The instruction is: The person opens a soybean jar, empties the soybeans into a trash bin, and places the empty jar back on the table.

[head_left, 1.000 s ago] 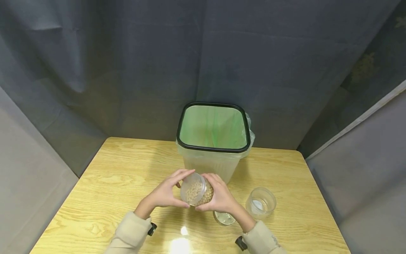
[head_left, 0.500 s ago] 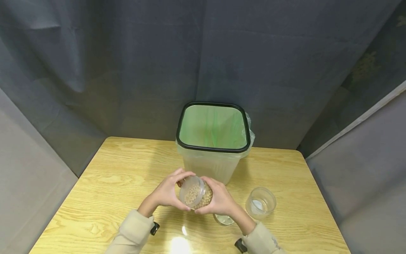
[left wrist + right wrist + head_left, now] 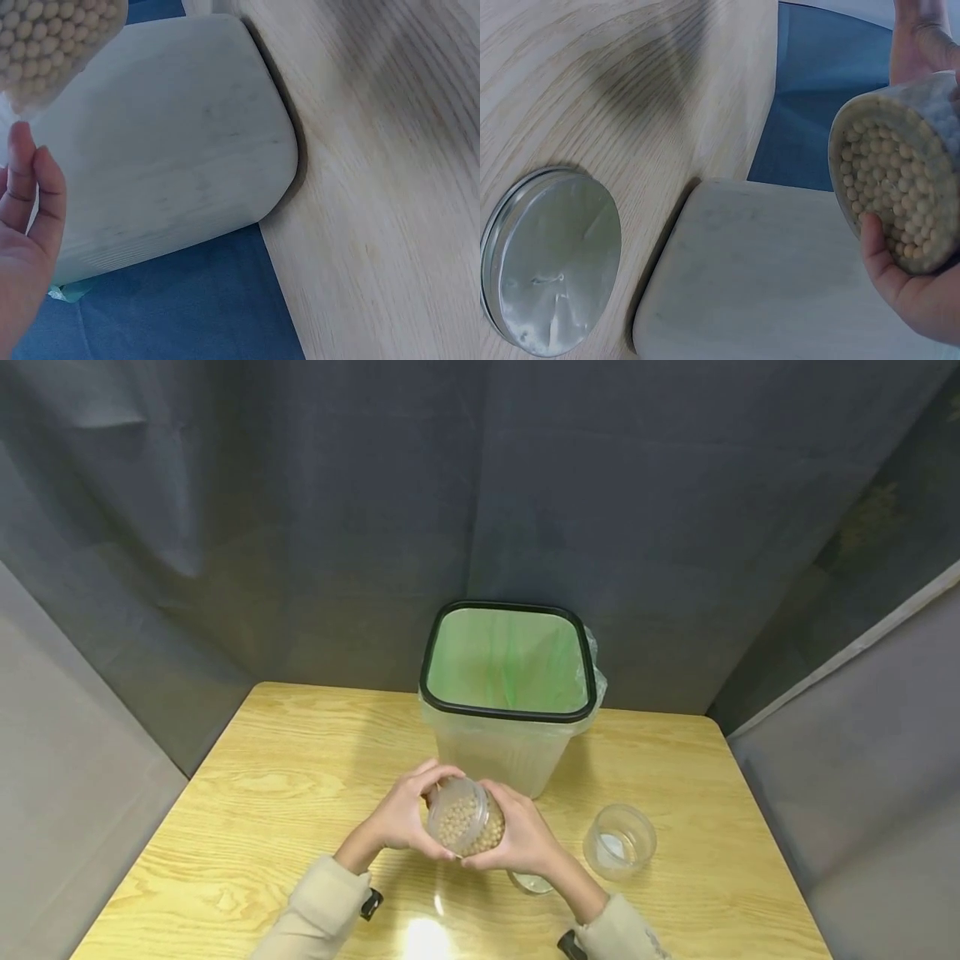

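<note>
Bean-filled jar (image 3: 465,819) is being cradled tilted above the table (image 3: 247,793), left hand (image 3: 401,816) and right hand (image 3: 521,839) curling round it, probably steadying it just before the bin (image 3: 504,727).

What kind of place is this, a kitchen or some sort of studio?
Likely a curtained recording booth, not a kitchen: grey cloth backdrop on all sides, one bare wooden table, and a lined bin.

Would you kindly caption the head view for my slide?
Both hands hold a jar of beans before a bin on a wooden table.
</note>
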A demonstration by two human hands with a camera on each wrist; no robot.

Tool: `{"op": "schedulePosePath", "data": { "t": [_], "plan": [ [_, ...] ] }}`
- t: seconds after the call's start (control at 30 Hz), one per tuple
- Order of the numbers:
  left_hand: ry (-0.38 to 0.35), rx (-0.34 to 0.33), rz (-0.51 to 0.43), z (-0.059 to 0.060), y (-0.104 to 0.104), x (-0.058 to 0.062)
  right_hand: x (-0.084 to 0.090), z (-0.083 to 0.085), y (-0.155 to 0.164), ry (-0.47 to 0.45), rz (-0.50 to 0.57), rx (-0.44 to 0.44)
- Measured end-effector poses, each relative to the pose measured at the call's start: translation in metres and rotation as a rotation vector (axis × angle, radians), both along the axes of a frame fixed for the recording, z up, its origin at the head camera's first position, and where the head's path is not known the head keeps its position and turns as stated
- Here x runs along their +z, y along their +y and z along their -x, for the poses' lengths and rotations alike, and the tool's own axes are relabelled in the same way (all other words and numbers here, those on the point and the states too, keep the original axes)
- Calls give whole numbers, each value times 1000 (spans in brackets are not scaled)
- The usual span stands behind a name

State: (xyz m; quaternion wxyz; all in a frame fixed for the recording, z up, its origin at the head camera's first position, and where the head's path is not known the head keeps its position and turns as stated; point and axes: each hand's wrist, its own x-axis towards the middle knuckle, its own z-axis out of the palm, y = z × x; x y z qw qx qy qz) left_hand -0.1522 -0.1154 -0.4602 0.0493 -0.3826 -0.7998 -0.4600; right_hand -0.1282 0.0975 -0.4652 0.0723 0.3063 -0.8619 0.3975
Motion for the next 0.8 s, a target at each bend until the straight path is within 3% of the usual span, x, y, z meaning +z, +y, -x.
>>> {"op": "schedulePosePath", "data": {
  "t": [0.5,0.73,0.8],
  "plan": [
    [-20,15,-21,-3,4,-1,1,-2,1,14,-9,-24],
    [-2,-12,-58,-19,11,30,0,-3,2,8,-9,-30],
    [1,-7,-60,-20,11,30,-1,-4,2,5,-10,-31]
  ]
}}
